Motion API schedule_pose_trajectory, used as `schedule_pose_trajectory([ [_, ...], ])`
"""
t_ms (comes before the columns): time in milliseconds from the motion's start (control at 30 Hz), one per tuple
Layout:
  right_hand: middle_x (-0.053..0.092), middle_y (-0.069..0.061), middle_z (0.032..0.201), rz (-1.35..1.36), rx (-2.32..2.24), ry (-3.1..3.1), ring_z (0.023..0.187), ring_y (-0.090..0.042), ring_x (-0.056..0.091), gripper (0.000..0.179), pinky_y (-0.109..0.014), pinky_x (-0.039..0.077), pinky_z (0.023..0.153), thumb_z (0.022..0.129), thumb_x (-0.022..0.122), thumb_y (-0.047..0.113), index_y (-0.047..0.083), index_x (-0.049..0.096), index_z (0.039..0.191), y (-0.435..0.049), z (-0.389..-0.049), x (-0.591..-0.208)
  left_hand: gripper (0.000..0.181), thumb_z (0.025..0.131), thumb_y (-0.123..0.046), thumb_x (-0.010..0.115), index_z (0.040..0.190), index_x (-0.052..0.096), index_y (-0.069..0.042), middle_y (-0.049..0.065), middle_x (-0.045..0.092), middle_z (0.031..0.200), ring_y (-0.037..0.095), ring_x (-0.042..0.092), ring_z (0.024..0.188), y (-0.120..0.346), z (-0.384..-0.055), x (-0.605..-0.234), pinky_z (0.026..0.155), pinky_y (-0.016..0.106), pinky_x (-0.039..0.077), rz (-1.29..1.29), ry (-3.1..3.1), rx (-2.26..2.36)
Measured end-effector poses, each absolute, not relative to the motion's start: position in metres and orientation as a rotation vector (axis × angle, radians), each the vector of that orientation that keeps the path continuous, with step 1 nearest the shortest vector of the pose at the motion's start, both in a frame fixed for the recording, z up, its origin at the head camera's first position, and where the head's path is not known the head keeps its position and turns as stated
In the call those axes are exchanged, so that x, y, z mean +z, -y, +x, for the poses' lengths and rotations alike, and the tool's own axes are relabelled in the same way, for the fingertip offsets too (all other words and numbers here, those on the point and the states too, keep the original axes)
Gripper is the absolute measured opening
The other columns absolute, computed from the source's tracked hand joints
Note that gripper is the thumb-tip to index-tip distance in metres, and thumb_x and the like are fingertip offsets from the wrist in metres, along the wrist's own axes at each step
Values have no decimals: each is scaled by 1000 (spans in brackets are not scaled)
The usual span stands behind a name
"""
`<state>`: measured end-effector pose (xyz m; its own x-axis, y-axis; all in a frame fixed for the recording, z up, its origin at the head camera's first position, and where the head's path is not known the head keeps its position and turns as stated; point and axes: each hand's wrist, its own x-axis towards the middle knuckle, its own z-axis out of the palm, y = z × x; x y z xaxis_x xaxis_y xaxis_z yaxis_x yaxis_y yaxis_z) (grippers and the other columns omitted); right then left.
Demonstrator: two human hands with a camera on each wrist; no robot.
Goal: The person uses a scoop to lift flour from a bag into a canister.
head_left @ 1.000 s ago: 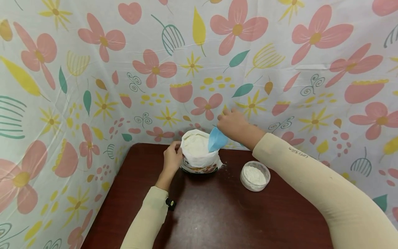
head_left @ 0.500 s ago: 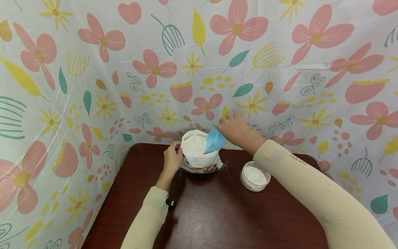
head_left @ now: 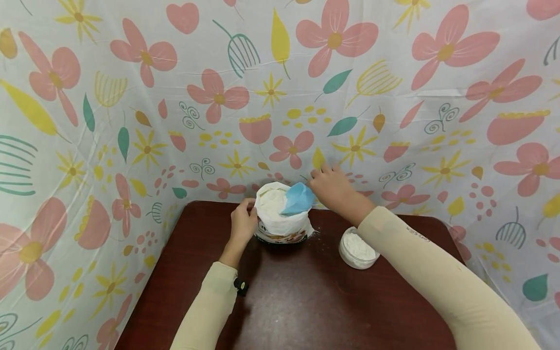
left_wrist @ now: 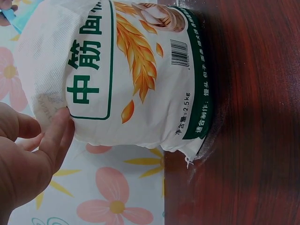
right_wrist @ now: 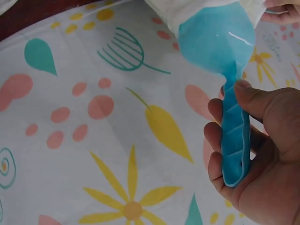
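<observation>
A white woven flour bag (head_left: 280, 224) stands upright at the back of the table, its mouth folded down and white flour (head_left: 270, 201) filling the top. My left hand (head_left: 243, 224) holds the left side of its rim; in the left wrist view, thumb and fingers (left_wrist: 56, 136) meet at the folded edge. In my right hand (head_left: 334, 191) is a blue plastic scoop (head_left: 299, 198), its ribbed handle (right_wrist: 234, 140) wrapped by the fingers. The scoop's bowl reaches over the bag's right rim, its tip in the flour. Its contents cannot be seen.
Right of the bag, a round clear container (head_left: 355, 262) holds white flour, partly behind the right sleeve. A little spilled flour dusts the dark wooden table (head_left: 297, 301). Floral cloth (head_left: 218, 97) hangs close behind the bag and along the left side.
My right hand has lowered slightly, and the scoop has moved left and tipped flatter over the flour. The left hand and the bag have stayed put.
</observation>
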<state>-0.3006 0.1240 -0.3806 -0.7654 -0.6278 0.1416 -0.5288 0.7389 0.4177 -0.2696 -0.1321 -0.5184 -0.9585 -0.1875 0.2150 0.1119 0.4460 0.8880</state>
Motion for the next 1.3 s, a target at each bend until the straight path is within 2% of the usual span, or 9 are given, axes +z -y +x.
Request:
schedule_pose_trajectory([
  [233, 68, -10, 106, 889, -435, 2661, 96, -32, 59, 26, -43, 50, 70, 101, 65, 7, 22, 79, 117, -125, -300, -392, 24, 104, -4, 57, 125, 69, -4, 15, 72, 108, 24, 71, 79, 132, -270, -519, 69, 34, 65, 68, 2416, -1523],
  [400, 67, -11, 107, 881, -353, 2682, 92, -31, 57, 26, -40, 46, 68, 98, 70, 8, 21, 78, 120, -125, -299, -397, 24, 104, -5, 57, 125, 68, -5, 15, 71, 110, 24, 72, 80, 132, -271, -519, 69, 34, 65, 69, 2417, -1532],
  [700, 69, -12, 99, 871, -246, 2447, 83, -33, 61, 21, -42, 49, 55, 93, 78, 16, 20, 81, 114, -124, -298, -418, 25, 105, -6, 56, 127, 68, -4, 15, 71, 109, 22, 72, 79, 133, -272, -521, 69, 32, 65, 59, 2419, -1539],
  [833, 69, -12, 99, 865, -214, 2408, 84, -34, 62, 22, -42, 49, 55, 91, 81, 15, 18, 80, 112, -123, -298, -425, 25, 104, -5, 56, 126, 68, -4, 15, 71, 109, 23, 72, 79, 133, -272, -521, 69, 34, 65, 57, 2413, -1544],
  [1000, 67, -12, 102, 858, -172, 2489, 83, -32, 59, 26, -38, 44, 57, 91, 81, 16, 14, 78, 116, -121, -296, -430, 25, 104, -5, 56, 126, 68, -4, 15, 72, 109, 24, 72, 80, 133, -272, -521, 69, 34, 65, 59, 2416, -1535],
  [1300, 69, -12, 113, 820, -106, 2566, 97, -34, 61, 30, -43, 48, 67, 93, 77, 11, 15, 76, 122, -114, -298, -443, 24, 104, -5, 56, 125, 68, -4, 15, 72, 109, 24, 72, 81, 134, -273, -521, 70, 34, 65, 76, 2414, -1542],
])
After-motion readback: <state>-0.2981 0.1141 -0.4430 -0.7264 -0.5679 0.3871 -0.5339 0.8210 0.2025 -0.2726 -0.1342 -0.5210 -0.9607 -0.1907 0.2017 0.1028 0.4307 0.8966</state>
